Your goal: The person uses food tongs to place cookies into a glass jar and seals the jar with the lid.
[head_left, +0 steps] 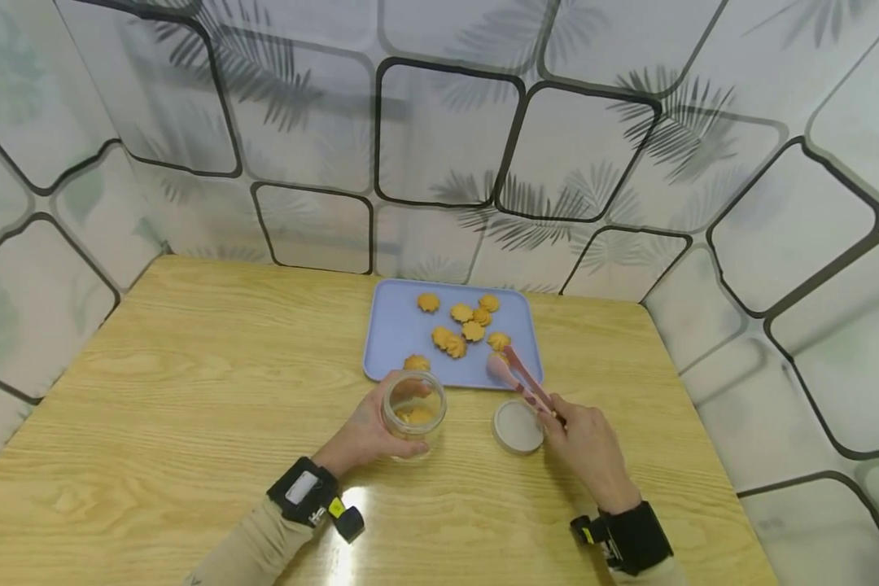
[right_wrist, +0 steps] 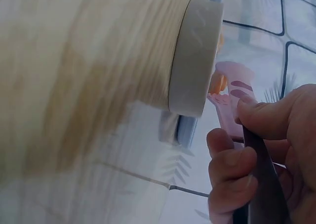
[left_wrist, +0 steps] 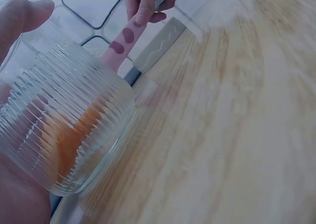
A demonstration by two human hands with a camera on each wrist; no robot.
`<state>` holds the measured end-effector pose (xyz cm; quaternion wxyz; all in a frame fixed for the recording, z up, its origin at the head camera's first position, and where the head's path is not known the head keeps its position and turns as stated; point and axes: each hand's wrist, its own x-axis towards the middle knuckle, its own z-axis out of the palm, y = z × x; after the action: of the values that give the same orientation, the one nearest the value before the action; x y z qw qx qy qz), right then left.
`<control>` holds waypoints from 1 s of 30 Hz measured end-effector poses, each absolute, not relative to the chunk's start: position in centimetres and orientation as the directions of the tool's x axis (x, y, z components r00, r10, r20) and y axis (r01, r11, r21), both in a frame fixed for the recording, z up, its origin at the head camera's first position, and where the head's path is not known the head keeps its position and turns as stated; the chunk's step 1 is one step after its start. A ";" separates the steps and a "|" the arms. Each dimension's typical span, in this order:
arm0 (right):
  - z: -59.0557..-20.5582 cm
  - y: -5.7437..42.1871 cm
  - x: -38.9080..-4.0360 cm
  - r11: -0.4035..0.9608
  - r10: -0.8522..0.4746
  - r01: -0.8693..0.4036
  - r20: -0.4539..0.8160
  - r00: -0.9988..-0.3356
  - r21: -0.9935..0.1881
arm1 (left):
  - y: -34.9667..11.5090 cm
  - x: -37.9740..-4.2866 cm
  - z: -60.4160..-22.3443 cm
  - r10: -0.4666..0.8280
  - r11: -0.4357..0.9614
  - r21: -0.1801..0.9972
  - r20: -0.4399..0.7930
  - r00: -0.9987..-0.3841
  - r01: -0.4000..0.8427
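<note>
My left hand (head_left: 366, 431) grips a ribbed clear glass jar (left_wrist: 69, 90) just in front of the tray. Its mouth is uncovered, and orange-brown cookies (left_wrist: 69, 140) lie inside. In my right hand (head_left: 586, 443) is a pair of pink tongs (head_left: 531, 381) with dark handles, thumb on one side and fingers curled on the other. The tongs' ends reach over the front right of a blue tray (head_left: 393, 325). Between them a cookie (right_wrist: 217, 83) shows in the right wrist view; whether it is lifted, I cannot tell. Several flower-shaped cookies (head_left: 428, 303) lie on the tray.
A round whitish lid (head_left: 518, 427) lies on the wooden table (head_left: 227, 366) between the jar and my right hand, close to the tray's front edge. Patterned curtains (head_left: 447, 138) hang behind the table and at both sides.
</note>
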<state>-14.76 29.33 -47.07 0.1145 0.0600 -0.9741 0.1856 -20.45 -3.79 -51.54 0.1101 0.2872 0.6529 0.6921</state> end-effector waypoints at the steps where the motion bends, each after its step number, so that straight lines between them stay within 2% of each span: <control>1: -47.1 29.3 -14.7 0.923 -0.080 -0.165 0.245 -0.966 -0.348 | -3.8 -20.4 -51.6 0.527 -0.123 0.968 0.252 -0.811 0.220; 4: -47.0 29.0 -14.4 0.913 -0.085 -0.171 0.237 -0.968 -0.370 | -3.8 -20.4 -51.7 0.528 -0.127 0.968 0.252 -0.811 0.218; 10: -46.0 27.9 -13.6 0.856 -0.071 -0.157 0.189 -0.980 -0.493 | -3.8 -20.3 -51.8 0.529 -0.142 0.965 0.262 -0.807 0.220; 16: -44.5 26.6 -12.7 0.830 -0.081 -0.170 0.187 -0.979 -0.530 | -3.9 -20.3 -51.8 0.542 -0.161 0.962 0.274 -0.795 0.222; 30: -41.8 24.1 -10.3 0.760 -0.175 -0.328 0.310 -0.935 -0.561 | -4.2 -20.4 -51.9 0.544 -0.160 0.959 0.283 -0.790 0.234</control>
<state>-10.27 24.06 -41.82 0.1202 0.1351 -0.9303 0.3191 -20.36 -4.22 -51.89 0.1112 0.3047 0.6383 0.6981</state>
